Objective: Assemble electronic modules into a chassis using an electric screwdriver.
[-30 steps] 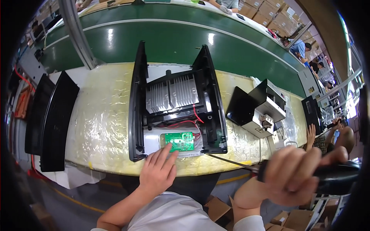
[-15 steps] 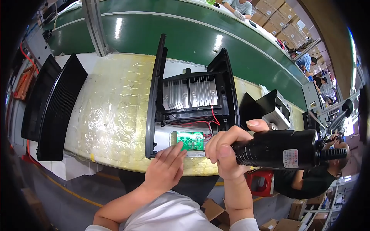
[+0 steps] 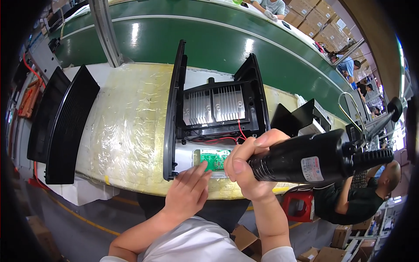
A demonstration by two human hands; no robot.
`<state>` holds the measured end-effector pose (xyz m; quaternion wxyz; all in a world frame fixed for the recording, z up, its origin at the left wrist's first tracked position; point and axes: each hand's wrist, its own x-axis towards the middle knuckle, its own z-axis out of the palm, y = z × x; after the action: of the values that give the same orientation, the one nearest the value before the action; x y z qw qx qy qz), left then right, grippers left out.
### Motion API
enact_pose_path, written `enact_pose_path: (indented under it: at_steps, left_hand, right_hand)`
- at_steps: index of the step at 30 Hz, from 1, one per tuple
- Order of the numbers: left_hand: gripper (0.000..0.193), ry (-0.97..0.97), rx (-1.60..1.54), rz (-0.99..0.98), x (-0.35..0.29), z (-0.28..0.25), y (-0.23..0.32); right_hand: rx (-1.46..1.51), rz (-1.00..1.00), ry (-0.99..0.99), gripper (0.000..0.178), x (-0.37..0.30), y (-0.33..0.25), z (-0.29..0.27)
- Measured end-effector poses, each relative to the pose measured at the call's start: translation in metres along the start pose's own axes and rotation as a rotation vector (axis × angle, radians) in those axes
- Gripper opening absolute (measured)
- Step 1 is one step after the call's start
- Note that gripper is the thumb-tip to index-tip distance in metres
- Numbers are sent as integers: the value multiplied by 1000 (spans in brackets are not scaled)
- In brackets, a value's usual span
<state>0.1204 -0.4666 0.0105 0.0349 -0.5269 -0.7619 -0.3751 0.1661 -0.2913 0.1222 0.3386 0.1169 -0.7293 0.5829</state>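
Observation:
My right hand (image 3: 249,168) is wrapped round a black electric screwdriver (image 3: 292,161), which lies nearly level with its cable end to the right. The tool's tip is hidden behind the fingers, above the right part of a green circuit board (image 3: 211,160). Stretched-out fingertips of my left hand (image 3: 187,187) rest on the board's lower left edge. The board sits at the near end of a black housing (image 3: 173,113) with two tall side walls. Finned metal heat sinks (image 3: 214,105) fill its middle, and red wires (image 3: 241,131) run from there toward the board.
Two curved black panels (image 3: 72,126) stand at the left of the film-covered table (image 3: 126,122). A black and white part (image 3: 316,115) lies to the right. Beyond runs a green conveyor (image 3: 183,39). Someone in dark clothes sits at the right near a red stool (image 3: 299,207).
The screwdriver and my right hand have shifted a little left, covering more of the board's right side. My left hand keeps its place on the board.

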Motion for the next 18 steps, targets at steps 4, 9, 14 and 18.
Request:
enact_pose_path:
  at_steps: [4, 9, 14, 18]
  left_hand:
    - [43, -2, 5, 8, 0, -3, 1]
    - [44, -46, -21, -30, -3, -8, -10]
    - [43, -21, 35, 10, -12, -17, -27]
    - [47, -53, -77, 18, -5, -46, -21]
  right_hand:
    - [-85, -12, 6, 47, 1, -1, 5]
    - [-170, 20, 3, 52, 1, 1, 7]
    - [17, -252, 360, 50, -14, -65, -28]
    - [78, -435, 708, 24, -38, -87, -84]
